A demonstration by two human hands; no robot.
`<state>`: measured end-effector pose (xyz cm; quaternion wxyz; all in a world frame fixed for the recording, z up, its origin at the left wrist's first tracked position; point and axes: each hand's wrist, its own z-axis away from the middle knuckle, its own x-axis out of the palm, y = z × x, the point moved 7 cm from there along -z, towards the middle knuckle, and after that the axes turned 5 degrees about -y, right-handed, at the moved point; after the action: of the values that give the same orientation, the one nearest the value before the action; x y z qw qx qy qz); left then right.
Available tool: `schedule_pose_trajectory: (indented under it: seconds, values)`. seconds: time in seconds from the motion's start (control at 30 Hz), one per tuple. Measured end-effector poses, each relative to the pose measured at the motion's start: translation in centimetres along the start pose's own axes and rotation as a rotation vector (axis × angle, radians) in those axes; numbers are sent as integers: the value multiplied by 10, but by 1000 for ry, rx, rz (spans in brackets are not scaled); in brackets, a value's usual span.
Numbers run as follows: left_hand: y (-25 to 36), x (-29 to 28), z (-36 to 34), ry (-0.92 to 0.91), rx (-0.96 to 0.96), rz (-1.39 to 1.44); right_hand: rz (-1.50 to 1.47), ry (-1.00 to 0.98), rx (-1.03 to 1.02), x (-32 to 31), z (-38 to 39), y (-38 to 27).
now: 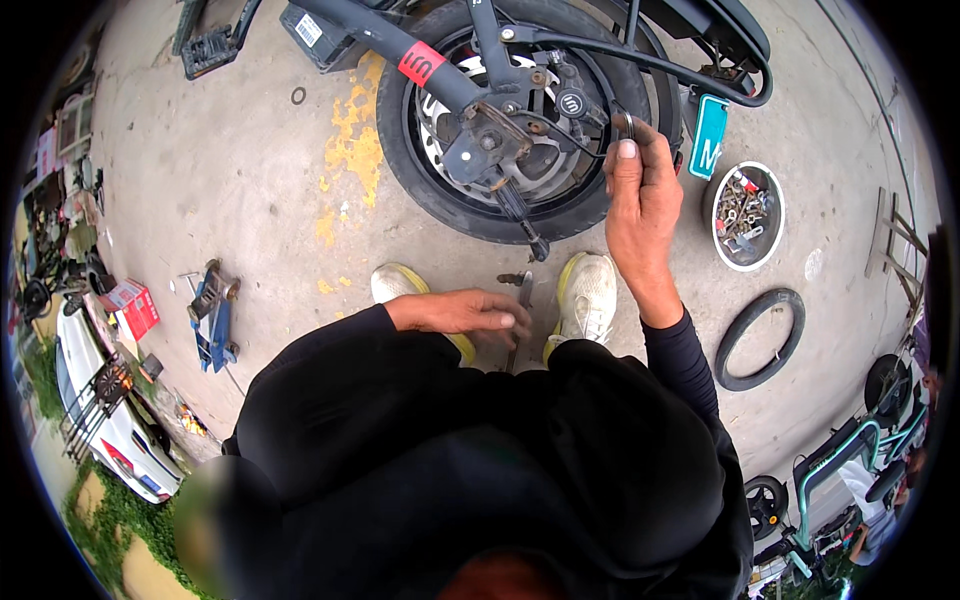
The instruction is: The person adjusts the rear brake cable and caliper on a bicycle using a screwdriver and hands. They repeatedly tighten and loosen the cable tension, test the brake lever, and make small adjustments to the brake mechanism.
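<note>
In front of me a black scooter or e-bike lies on its side, its wheel (395,150) showing a tyre, a brake disc and a caliper (571,103). Beside the right part of the tyre, my right hand (642,200) pinches a small shiny metal ring-shaped piece (629,124) between thumb and fingers; its exact kind is unclear. My left hand (460,311) hovers above the floor between my knees, fingers loosely stretched and slightly blurred, holding nothing I can see. Under its fingertips lies a long metal bar (526,290), with a short dark bolt-like piece (510,279) at its far end.
A white-rimmed bucket (722,256) of metal parts and tools stands right of the wheel, near a teal plate (709,137). A loose tyre (729,350) lies closer. At left are a blue floor jack (213,335) and a red box (132,308); a small ring (298,96) lies far left.
</note>
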<state>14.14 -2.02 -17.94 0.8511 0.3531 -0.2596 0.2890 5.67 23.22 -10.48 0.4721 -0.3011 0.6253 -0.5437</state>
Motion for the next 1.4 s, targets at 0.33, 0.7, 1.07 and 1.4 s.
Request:
schedule_pose_trajectory:
  seconds: [0.33,0.7,1.07,1.4]
  values:
    - [71,-189,151,1306,273,-257,216,-98,-65,-3,0,-14]
    - [64,-207,95,1174,388,-211,493,-234,-400,28,-69,-59]
    - [-32,-25,7,254,93,-604,682,-352,-630,43,-73,-71]
    - [-11,-144,102,1097,237,-371,982,-755,-948,60,-91,-100]
